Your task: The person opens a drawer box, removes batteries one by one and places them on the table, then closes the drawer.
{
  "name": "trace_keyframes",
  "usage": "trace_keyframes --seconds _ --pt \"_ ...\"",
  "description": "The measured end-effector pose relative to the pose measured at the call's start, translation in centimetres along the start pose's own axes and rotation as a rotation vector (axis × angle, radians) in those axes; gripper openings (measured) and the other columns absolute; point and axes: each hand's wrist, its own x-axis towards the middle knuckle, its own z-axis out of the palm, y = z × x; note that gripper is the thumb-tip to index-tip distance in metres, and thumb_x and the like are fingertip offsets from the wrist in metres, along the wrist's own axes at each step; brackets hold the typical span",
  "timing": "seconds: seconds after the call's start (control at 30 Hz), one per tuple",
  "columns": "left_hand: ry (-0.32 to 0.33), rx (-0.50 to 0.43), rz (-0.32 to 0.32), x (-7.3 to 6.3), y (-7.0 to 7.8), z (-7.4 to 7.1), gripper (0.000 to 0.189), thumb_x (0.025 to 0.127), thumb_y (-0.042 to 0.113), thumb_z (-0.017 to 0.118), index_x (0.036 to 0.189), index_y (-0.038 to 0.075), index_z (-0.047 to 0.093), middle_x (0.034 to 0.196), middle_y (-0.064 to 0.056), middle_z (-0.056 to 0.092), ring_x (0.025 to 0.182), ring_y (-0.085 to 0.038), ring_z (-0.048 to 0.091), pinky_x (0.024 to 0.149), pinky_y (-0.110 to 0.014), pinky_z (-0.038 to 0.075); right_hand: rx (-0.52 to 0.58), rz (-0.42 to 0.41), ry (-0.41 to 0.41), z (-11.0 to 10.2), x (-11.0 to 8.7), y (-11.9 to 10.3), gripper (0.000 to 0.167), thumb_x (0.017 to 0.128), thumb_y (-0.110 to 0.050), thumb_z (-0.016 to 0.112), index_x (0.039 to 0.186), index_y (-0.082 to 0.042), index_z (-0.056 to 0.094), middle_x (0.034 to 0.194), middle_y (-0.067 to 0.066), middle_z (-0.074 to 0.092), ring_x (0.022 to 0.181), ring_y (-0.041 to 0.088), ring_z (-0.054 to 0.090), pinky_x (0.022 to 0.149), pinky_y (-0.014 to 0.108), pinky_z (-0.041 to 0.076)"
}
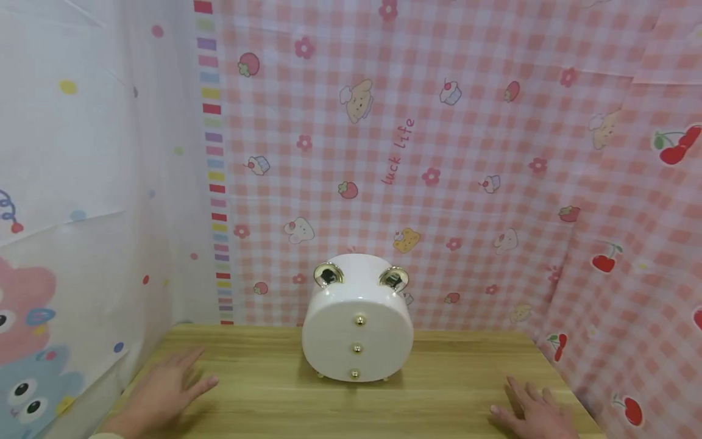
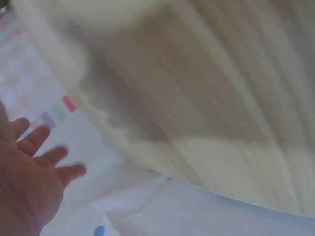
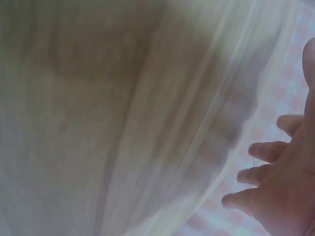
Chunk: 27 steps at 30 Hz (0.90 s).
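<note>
Where knobs (image 1: pixel 357 348) sit, box (image 1: pixel 359 334) looks closed.

Cloth-walled booth, pink gingham cloth (image 1: pixel 417 204) and white cloth (image 1: pixel 93 177) around a wood-grain table (image 1: pixel 450 384)

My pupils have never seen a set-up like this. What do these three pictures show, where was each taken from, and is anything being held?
There is no machine here, just a person's two bare hands. The wide picture comes from a camera worn on the head, looking forward and down. The other two come from cameras on the wrists; each shows one hand and the wood-grain tabletop. On it stands a white rounded object with three gold knobs down its front. The left hand is off to its left, the right hand off to its right. Both are open and apart from it, so nothing is held. Behind hangs a pink checked cloth.
</note>
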Motion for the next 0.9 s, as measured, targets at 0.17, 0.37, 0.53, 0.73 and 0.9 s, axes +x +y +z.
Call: trace_keyframes --seconds 0.17,0.37,0.53,0.73,0.9 --pt "-0.082 -0.142 -0.057 1.4 0.9 -1.6 0.078 0.097 0.059 0.071 0.144 -0.002 0.062 0.132 -0.021 0.074 0.118 -0.045 0.071 0.096 -0.063 0.059 0.104 -0.007 0.009 -0.8 0.0 -1.1 0.099 0.1 -0.074 0.055 0.149 0.012 0.051 0.138 0.035 0.064 0.127 0.059 0.06 0.098 0.073 0.051" --pt "-0.062 -0.243 -0.058 2.9 3.0 -3.0 0.073 0.1 0.058 0.069 0.142 -0.001 0.065 0.125 -0.017 0.077 0.112 -0.039 0.074 0.092 -0.057 0.063 0.239 0.042 0.003 -1.8 -0.5 -3.0 0.086 0.103 -0.069 0.054 0.133 0.01 0.065 0.117 0.018 0.078 0.104 0.034 0.075 0.087 0.055 0.062" --pt "-0.048 -0.277 -0.015 3.7 5.3 -4.0 0.074 0.102 0.058 0.066 0.149 0.001 0.06 0.13 -0.018 0.075 0.116 -0.042 0.073 0.092 -0.057 0.063 0.478 0.083 0.009 -1.9 -0.9 -4.3 0.078 0.107 -0.061 0.053 0.131 0.012 0.065 0.106 0.01 0.079 0.096 0.027 0.075 0.083 0.048 0.063" --pt "-0.047 -0.328 0.0 4.5 7.5 -4.6 0.074 0.102 0.058 0.065 0.151 0.003 0.058 0.136 -0.019 0.073 0.122 -0.043 0.069 0.095 -0.058 0.062 0.709 0.089 -0.012 -1.5 -1.2 -5.2 0.072 0.111 -0.052 0.051 0.132 0.016 0.063 0.109 0.018 0.081 0.1 0.03 0.076 0.08 0.042 0.064" --pt "-0.039 -0.369 0.012 5.4 8.7 -4.3 0.072 0.104 0.056 0.064 0.153 0.004 0.056 0.141 -0.019 0.07 0.127 -0.044 0.066 0.098 -0.059 0.061 0.803 0.075 -0.031 -1.0 -1.2 -6.1 0.072 0.111 -0.052 0.05 0.134 0.016 0.062 0.112 0.017 0.081 0.099 0.022 0.077 0.077 0.035 0.063"
